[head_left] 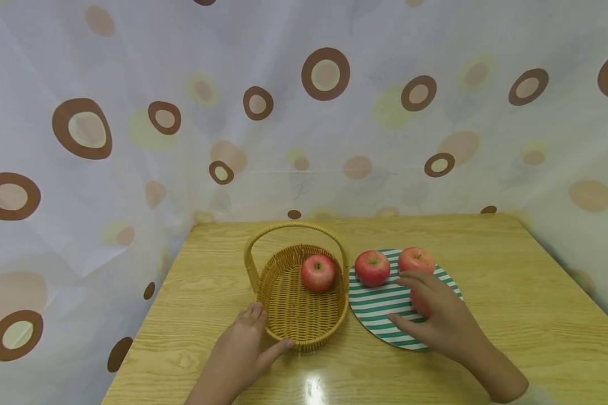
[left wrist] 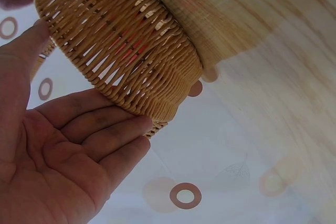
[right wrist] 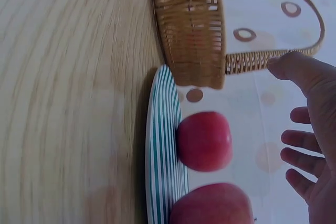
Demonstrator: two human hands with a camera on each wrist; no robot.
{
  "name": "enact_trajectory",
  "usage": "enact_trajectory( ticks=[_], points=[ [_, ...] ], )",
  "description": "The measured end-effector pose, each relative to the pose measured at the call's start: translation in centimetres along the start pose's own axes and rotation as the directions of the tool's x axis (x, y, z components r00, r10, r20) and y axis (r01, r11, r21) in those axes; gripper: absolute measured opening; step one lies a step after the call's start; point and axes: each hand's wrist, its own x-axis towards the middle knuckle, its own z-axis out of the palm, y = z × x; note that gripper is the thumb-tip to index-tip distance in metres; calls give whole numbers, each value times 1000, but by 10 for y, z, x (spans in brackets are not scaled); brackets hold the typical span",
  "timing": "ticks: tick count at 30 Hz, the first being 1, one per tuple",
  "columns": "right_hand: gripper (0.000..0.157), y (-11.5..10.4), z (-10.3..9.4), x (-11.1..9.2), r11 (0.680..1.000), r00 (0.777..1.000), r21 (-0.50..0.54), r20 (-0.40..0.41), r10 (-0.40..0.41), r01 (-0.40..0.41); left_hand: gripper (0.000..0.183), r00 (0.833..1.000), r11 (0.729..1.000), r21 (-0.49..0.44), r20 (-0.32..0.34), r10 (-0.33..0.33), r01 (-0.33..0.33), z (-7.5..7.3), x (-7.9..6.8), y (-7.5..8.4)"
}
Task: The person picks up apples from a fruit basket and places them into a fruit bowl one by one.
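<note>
A yellow-brown wicker basket (head_left: pixel 304 340) with an arched handle stands on the table, with one red apple (head_left: pixel 318 274) inside at its right. My left hand (head_left: pixel 238 351) touches the basket's near left rim, thumb and fingers spread and nearly straight; the left wrist view shows fingertips against the wicker. To the right lies a round green-and-white striped plate (head_left: pixel 380 315). It bears a red apple (head_left: pixel 372 268), a paler apple (head_left: pixel 415 260) and a third apple (head_left: pixel 419 304), partly hidden by my right hand (head_left: pixel 443 315). That hand hovers over the plate, fingers loosely bent, holding nothing.
The wooden table (head_left: pixel 527 315) extends to both sides of the basket and plate. A white curtain (head_left: pixel 284 129) with brown and beige rings hangs behind the table and along its sides. The basket's handle (head_left: pixel 296 225) rises above its rim.
</note>
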Motion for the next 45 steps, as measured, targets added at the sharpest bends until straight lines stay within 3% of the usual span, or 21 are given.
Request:
enact_trajectory(
  ticks=[16,23,28,36,45],
  points=[
    [64,-33,24,11,992,992,111,99,-73,62,86,1000,1000,8,8,-8,8,0,0,1],
    [56,-51,37,20,975,979,170,117,-167,145,84,1000,1000,14,4,-8,8,1,1,0],
    [60,-59,47,26,960,970,212,127,-210,180,87,1000,1000,11,6,-5,5,2,0,-1],
    [64,-69,60,36,954,963,244,162,-215,172,88,1000,1000,18,5,2,-2,-1,1,0],
    [70,-81,72,49,960,945,240,257,-203,141,89,1000,1000,27,6,2,-2,-1,0,0]
  ],
)
